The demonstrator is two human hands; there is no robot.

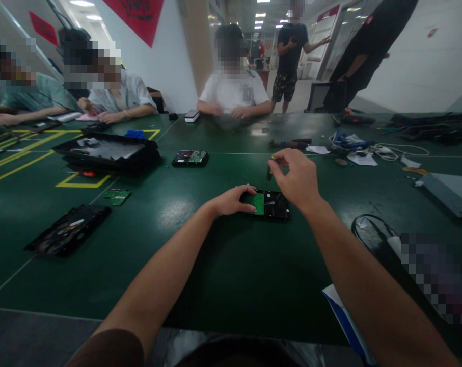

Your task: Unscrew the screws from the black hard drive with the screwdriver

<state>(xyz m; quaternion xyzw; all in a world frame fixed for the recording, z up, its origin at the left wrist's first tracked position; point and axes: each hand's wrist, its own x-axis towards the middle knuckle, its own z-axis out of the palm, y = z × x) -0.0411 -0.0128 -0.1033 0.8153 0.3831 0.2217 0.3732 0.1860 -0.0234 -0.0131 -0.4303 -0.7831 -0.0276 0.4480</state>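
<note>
A wide dark green table [200, 265] fills a bright workroom, with several people seated along its far edge and a second hard drive [190, 157], loose green circuit boards [117, 197] and black trays lying across it. Near the middle lies a hard drive [271, 205], circuit board up; the left hand [231, 200] rests on its left end, fingers curled over the edge. The right hand [295, 178] hovers just above its right side, fingertips pinching the top of a small screwdriver [269, 172] that stands upright on the drive.

Electronics workshop, long green bench [200, 255], stripped drives [190, 157], seated workers [234, 92]
</note>
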